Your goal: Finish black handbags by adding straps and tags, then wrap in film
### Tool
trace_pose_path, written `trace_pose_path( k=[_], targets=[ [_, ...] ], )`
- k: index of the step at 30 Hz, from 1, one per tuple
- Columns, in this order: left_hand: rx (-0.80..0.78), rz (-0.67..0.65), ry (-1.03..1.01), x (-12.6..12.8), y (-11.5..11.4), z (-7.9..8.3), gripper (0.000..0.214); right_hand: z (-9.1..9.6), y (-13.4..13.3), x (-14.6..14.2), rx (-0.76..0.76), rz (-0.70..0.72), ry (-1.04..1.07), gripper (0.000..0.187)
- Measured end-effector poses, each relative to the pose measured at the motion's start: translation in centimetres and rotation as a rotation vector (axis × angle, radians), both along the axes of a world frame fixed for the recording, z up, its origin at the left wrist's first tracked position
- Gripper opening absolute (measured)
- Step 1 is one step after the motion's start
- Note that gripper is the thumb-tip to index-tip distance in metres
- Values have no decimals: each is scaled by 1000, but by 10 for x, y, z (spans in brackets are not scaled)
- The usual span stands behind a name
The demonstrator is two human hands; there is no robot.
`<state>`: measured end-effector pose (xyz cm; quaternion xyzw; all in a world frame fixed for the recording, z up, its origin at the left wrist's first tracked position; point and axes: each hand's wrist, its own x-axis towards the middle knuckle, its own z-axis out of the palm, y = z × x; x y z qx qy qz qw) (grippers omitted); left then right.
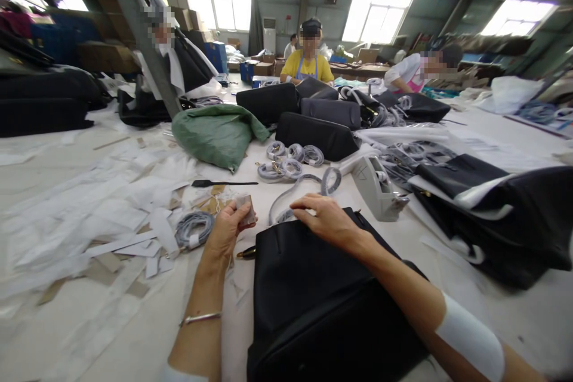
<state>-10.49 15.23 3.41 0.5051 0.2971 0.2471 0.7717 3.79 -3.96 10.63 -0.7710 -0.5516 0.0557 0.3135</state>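
My left hand (230,221) pinches a small flat brownish-grey card (246,212) between thumb and fingers. A white string hangs below that hand. My right hand (324,218) lies over the top edge of a black handbag (313,286), its fingers stretched forward and apart from the thumb. The bag lies in front of me, below my right forearm. Just beyond the right fingertips runs a grey wrapped strap (286,192); whether they touch it I cannot tell. A black and gold pen-like item (246,253) sticks out between my left wrist and the bag.
A grey tape dispenser (376,188) stands right of the strap. Coiled straps (290,168), a green sack (215,134) and several black bags (313,134) lie beyond. Paper scraps (129,209) cover the left side; another black bag (514,221) lies right. Co-workers (307,65) sit across the table.
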Motion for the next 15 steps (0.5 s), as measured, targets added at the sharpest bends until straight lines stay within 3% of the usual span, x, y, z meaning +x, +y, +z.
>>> trace_pose_path(
  k=[2, 5, 9, 12, 15],
  targets=[
    [-4, 4, -19, -1, -1, 2, 45, -11, 18, -6, -137, 95, -34, 21],
    [-2, 18, -31, -2, -2, 4, 45, -27, 35, -9, -296, 122, -70, 24],
    [56, 19, -10, -1, 0, 1, 46, -31, 39, -6, -323, 99, -2, 23],
    [307, -10, 188, 0, 0, -3, 37, -27, 36, -5, -350, 76, 24, 20],
    [768, 169, 470, 0, -3, -1, 31, -26, 35, -5, -340, 97, 58, 25]
  ],
)
